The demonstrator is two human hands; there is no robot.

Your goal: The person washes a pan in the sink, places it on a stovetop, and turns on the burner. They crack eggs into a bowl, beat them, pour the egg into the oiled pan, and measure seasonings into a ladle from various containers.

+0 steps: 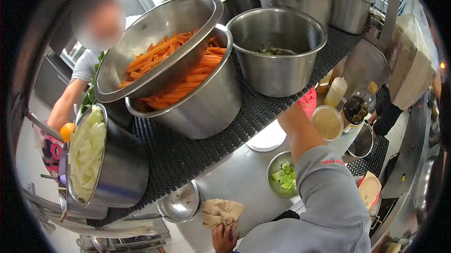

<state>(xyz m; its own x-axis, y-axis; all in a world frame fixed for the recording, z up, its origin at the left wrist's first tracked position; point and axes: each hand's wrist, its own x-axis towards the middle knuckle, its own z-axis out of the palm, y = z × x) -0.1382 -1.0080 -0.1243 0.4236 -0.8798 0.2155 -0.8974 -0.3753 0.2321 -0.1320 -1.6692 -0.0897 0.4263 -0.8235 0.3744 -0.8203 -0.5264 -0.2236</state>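
At the bottom, my left hand [224, 240] has its fingers closed on the near edge of a crumpled beige cloth [222, 212] lying on the metal counter. My right arm, in a grey sleeve, reaches forward beneath the raised shelf. The shelf edge hides my right hand and its fingers. Close to that forearm are a bowl of chopped green vegetable [283, 176], a white round item [267, 139], something pink [308, 102] and a tub of pale contents [327, 123]. An overturned or tilted metal bowl [179, 203] sits left of the cloth.
On the black-matted shelf [188, 154] stand metal pots of carrot sticks [188, 83], pale cut vegetable [87, 156] and dark greens [277, 51]. A squeeze bottle [336, 91] and a dark-sauce bottle [358, 108] stand at right. Another person [70, 98] is across the shelf.
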